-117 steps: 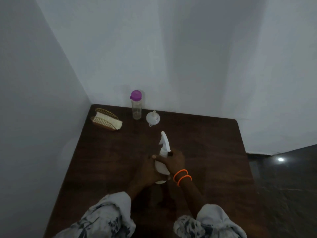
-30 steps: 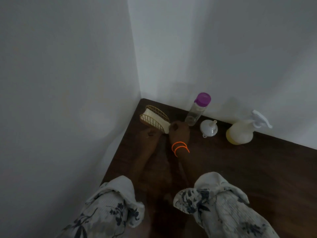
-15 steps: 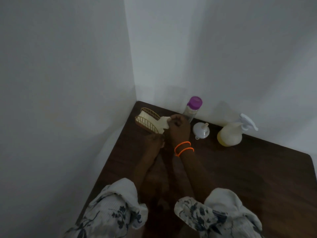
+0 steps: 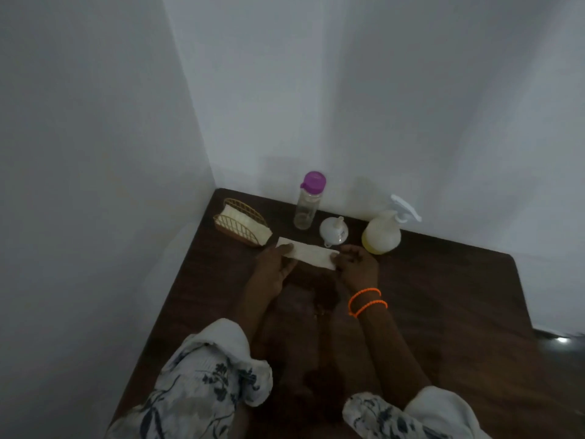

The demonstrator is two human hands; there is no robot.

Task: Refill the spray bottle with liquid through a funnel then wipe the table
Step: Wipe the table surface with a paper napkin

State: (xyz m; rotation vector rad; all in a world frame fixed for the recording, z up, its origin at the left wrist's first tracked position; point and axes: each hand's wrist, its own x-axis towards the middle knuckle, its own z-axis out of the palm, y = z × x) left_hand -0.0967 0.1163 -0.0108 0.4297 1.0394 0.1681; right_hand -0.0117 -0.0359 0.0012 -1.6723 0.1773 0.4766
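My left hand [image 4: 274, 271] pinches one end of a folded white napkin [image 4: 308, 256], thumb on top and fingers curled beneath it, and my right hand [image 4: 358, 268] pinches the other end between thumb and fingertips. Together they hold the napkin stretched out as a flat strip between them, low over the dark wooden worktop [image 4: 459, 312]; I cannot tell whether it touches the wood. Two orange bead bracelets [image 4: 367, 301] sit on my right wrist, and my floral white sleeves [image 4: 218, 372] are pushed up on both forearms.

Just beyond the napkin, near my right hand, the white funnel [image 4: 334, 231] stands mouth down on the worktop with its spout pointing up. To its right stands the spray bottle [image 4: 383, 234], upright, its trigger head on and pointing right, its round body showing pale yellow liquid, close to the wall. To the left of the funnel stands a clear bottle with a purple cap [image 4: 307, 201], upright against the back wall. Further left, in the corner of the worktop, a golden wire napkin holder [image 4: 242, 225] carries a stack of white napkins, just beside my left hand's end of the strip. Plain white walls [image 4: 380, 90] close in the worktop at the back and on the left
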